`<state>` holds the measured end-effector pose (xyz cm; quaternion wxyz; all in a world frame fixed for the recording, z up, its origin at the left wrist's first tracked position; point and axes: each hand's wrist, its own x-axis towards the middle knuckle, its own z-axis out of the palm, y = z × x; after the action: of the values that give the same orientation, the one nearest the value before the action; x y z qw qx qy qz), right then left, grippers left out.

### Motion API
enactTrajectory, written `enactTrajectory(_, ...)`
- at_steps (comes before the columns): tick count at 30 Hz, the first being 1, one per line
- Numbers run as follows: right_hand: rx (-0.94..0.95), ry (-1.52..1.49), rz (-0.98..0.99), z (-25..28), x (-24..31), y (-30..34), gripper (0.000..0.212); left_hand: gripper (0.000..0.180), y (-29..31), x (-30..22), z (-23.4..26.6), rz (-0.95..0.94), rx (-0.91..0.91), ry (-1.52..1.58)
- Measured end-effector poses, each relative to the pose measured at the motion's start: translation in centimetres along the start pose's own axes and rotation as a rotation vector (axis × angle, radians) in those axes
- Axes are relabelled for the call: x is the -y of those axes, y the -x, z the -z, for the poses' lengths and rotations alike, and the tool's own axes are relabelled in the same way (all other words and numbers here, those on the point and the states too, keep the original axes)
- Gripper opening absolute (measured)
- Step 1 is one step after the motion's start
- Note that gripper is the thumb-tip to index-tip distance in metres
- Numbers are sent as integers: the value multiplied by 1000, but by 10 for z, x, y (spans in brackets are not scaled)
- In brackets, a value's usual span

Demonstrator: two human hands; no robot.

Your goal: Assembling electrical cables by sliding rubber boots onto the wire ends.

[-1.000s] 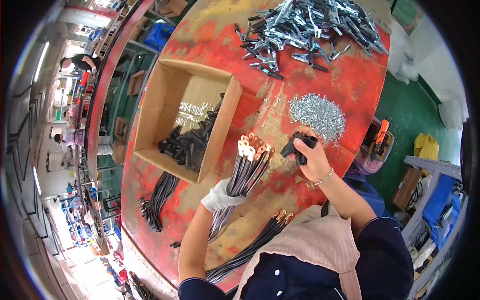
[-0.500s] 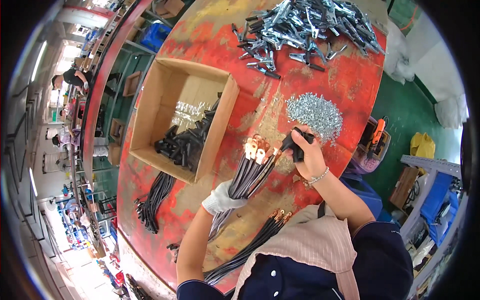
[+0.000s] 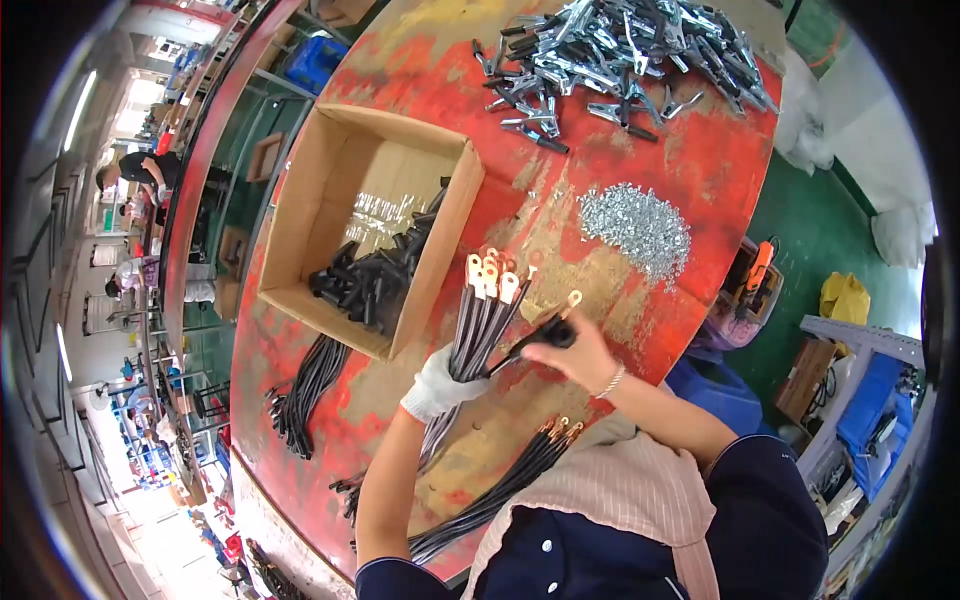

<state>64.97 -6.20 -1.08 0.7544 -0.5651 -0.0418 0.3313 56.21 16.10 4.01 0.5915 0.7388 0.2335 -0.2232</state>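
My left hand (image 3: 437, 388), in a white glove, is closed around a bundle of black cables (image 3: 472, 325) tipped with copper ring lugs (image 3: 489, 274). One cable leans away from the bundle to the right. Around that cable, my right hand (image 3: 582, 356), bare, grips a black rubber sleeve (image 3: 553, 334). A copper lug (image 3: 574, 298) sticks out past the sleeve's far end. The right fingers are slightly blurred, and whether more sleeves sit in the palm cannot be made out.
A cardboard box (image 3: 287, 230) with black sleeves stands left. Metal clamps (image 3: 620, 55) are heaped at the far edge, small silvery parts (image 3: 637, 232) nearer. More cables lie at left (image 3: 310, 395) and in front (image 3: 500, 500). A blue plastic container (image 3: 715, 392) is beside the table's right edge.
My right hand has moved down and nearer to me along one cable with the sleeve, and that cable has separated from the bundle. The left hand keeps its hold, the bundle now more upright.
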Motion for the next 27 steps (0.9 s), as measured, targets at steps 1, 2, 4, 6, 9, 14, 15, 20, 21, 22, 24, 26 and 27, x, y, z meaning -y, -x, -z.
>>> enactTrajectory(1, 74, 119, -133, -5, -23, 0, 53, 40, 0, -2, -1, -7, -25, 19)
enactTrajectory(2, 188, 227, -207, -11, -53, -5, 62, 37, -6, 11, 4, -22, -48, -72)
enactTrajectory(4, 299, 479, -200, -8, -104, -13, 71, 36, -12, 6, -1, 42, -118, -2)
enactTrajectory(6, 417, 778, -179, 16, -123, -14, 66, 34, -15, 8, 4, 15, -220, -48)
enactTrajectory(9, 539, 987, -179, 55, -106, -15, 59, 34, -12, 19, 13, -4, -280, -57)
enactTrajectory(14, 256, 216, -227, 67, -9, -31, 33, 44, -8, 17, 15, 6, -160, 60)
enactTrajectory(15, 186, 20, -276, 62, 7, -36, 34, 45, -3, 16, 16, 20, -167, 56)
enactTrajectory(20, -8, -410, 27, 43, 55, -58, 31, 47, -4, 23, 13, 1, -118, 42)
enactTrajectory(21, -33, -464, 36, 40, 59, -62, 31, 47, -5, 24, 13, -1, -88, 49)
enactTrajectory(22, -98, -481, 62, 36, 64, -67, 28, 37, -4, 24, 9, -17, -113, 5)
enactTrajectory(24, -89, -573, -27, 37, 79, -70, 26, 42, 3, 13, 5, 3, -112, -52)
enactTrajectory(26, -80, -637, -33, 36, 86, -70, 23, 45, 7, 7, 2, -16, -92, -57)
enactTrajectory(27, -92, -641, -14, 36, 86, -71, 23, 45, 8, 6, 1, -8, -92, -86)
